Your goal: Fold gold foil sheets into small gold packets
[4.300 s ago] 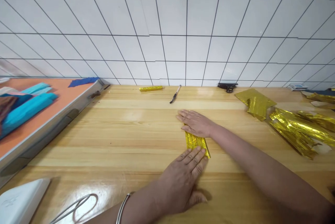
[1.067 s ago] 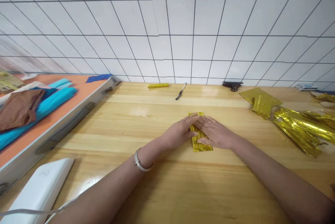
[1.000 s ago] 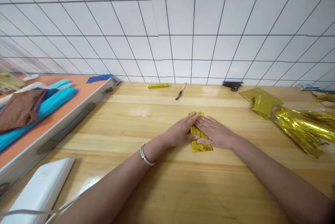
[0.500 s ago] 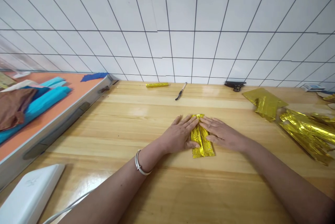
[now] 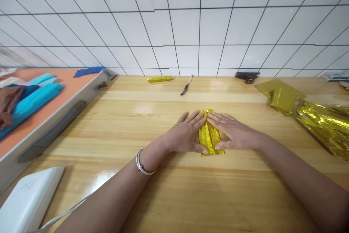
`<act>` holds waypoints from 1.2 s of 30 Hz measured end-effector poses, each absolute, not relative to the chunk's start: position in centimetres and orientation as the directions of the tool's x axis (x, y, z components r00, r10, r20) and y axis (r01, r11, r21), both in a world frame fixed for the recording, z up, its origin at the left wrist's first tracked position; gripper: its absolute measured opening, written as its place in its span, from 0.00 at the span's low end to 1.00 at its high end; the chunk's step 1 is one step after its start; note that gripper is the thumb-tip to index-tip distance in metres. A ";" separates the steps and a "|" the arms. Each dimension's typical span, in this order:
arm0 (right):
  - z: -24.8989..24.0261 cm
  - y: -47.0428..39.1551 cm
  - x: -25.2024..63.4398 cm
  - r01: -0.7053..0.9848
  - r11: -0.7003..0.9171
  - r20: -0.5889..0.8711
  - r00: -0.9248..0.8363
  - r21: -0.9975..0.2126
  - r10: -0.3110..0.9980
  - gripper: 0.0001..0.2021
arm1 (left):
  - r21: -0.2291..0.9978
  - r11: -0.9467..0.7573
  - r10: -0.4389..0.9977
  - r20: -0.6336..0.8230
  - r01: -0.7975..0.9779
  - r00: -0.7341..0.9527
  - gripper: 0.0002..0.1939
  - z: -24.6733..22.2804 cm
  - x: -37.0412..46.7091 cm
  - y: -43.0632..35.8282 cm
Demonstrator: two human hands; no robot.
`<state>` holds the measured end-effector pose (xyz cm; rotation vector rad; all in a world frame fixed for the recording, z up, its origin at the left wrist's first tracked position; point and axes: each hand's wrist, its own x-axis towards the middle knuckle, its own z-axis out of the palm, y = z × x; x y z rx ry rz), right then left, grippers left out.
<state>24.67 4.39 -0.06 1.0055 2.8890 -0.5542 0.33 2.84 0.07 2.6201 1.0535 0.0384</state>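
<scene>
A folded piece of gold foil paper (image 5: 209, 136) lies flat on the wooden table (image 5: 152, 189), with a lengthwise seam down its middle. My left hand (image 5: 188, 135) rests on its left side, fingers stretched out and the thumb near the lower edge. On the right side lies my right hand (image 5: 231, 131), also flat with straight fingers, its thumb at the lower right corner. The fingertips of both hands almost meet near the top of the foil. Parts of its side edges are hidden under the hands.
Gold foil sheets (image 5: 324, 127) and a folded gold piece (image 5: 280, 95) lie at right. Along the tiled wall are a narrow gold strip (image 5: 159, 79), a pen (image 5: 187, 85) and a black object (image 5: 247, 76). At left are a white box-like device (image 5: 32, 196) and coloured fabric-like rolls (image 5: 38, 102).
My right thumb has slid down toward the foil's lower right corner. Both hands stay flat on the foil. The camera view has shifted slightly.
</scene>
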 end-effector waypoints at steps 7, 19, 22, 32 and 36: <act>-0.3 4.0 24.4 0.626 0.700 -0.158 -0.773 -0.342 0.614 0.53 | 0.323 -0.668 0.657 -0.168 0.670 0.735 0.59 0.5 0.2 3.0; -0.7 3.9 24.8 0.622 0.694 -0.145 -0.773 -0.362 0.618 0.56 | 0.319 -0.666 0.663 -0.162 0.674 0.731 0.59 0.0 0.1 3.3; -0.6 4.0 24.8 0.625 0.698 -0.148 -0.773 -0.350 0.617 0.56 | 0.322 -0.666 0.663 -0.160 0.673 0.732 0.60 0.1 0.0 3.4; -0.6 3.8 24.9 0.614 0.708 -0.138 -0.781 -0.348 0.609 0.55 | 0.363 -0.675 0.637 -0.153 0.642 0.756 0.60 0.3 -0.3 3.6; -0.5 3.4 25.0 0.613 0.715 -0.134 -0.782 -0.336 0.608 0.55 | 0.388 -0.664 0.644 -0.138 0.640 0.752 0.54 0.5 -0.1 3.4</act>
